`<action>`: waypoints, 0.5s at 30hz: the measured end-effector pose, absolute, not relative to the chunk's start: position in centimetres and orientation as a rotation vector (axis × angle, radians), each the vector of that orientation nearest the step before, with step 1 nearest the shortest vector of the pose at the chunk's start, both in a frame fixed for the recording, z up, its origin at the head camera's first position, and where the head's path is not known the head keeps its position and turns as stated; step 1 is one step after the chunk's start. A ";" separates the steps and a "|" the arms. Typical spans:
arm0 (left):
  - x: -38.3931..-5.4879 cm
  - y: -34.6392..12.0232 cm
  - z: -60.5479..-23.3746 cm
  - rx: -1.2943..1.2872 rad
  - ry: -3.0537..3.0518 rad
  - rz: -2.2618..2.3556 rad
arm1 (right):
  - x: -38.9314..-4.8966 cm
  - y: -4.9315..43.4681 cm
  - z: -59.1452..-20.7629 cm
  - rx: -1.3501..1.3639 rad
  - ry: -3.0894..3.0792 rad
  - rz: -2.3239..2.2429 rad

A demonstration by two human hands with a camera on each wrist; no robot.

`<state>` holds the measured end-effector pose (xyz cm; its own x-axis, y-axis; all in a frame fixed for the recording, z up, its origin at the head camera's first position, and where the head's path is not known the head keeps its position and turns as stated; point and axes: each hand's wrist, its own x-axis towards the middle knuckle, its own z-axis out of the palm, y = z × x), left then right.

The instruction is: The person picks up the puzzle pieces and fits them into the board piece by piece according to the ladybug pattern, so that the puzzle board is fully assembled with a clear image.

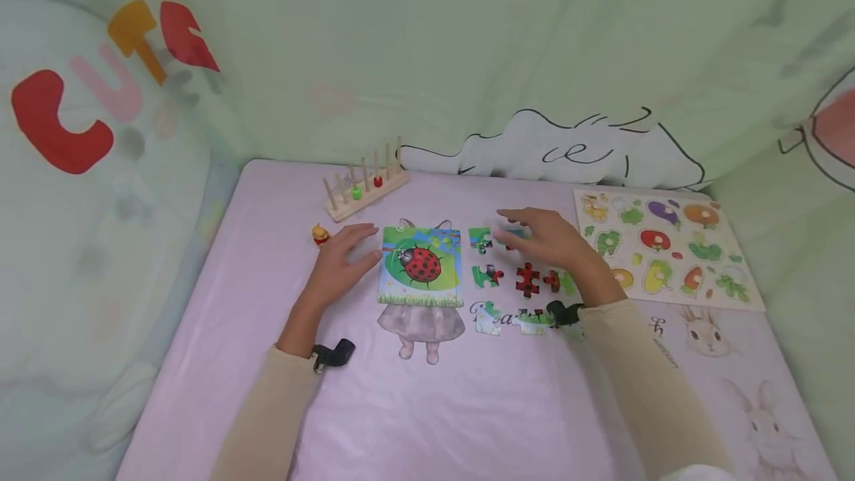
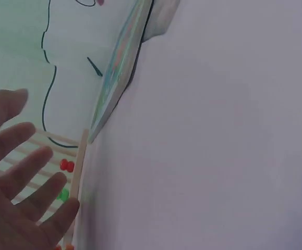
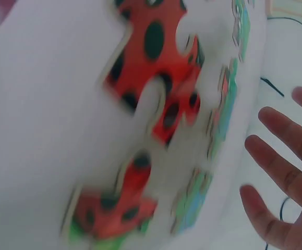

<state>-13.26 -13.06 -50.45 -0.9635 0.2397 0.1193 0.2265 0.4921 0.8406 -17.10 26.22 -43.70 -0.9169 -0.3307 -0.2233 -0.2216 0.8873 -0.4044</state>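
A square ladybug picture board [image 1: 421, 267] lies on the table, with my left hand [image 1: 339, 262] just off its left edge. In the left wrist view that hand [image 2: 25, 182] has its fingers spread and holds nothing. Loose jigsaw pieces lie in rows to the right of the board, among them a red spotted centre piece [image 1: 528, 280] and a green one [image 1: 480, 240]. Over the upper rows hovers my right hand [image 1: 551, 240], partly covering some pieces. Its fingers [image 3: 276, 161] are extended and apart in the right wrist view, with nothing between them.
Behind the board stands a wooden peg rack [image 1: 367, 195] with a green and a red bead. A small yellow and red figure [image 1: 320, 234] sits left of the board. At the right lies a vegetable puzzle board [image 1: 668, 247]. Fabric walls enclose the table [image 1: 454, 414].
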 end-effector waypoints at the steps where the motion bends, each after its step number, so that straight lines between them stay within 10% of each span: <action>1: -13.4 -13.0 -50.7 0.439 2.700 1.510 | -17.4 26.0 -43.8 -0.418 2.768 -0.527; 15: -14.2 -12.4 -53.2 0.641 2.772 1.243 | -20.4 24.7 -46.4 -0.441 2.693 -0.592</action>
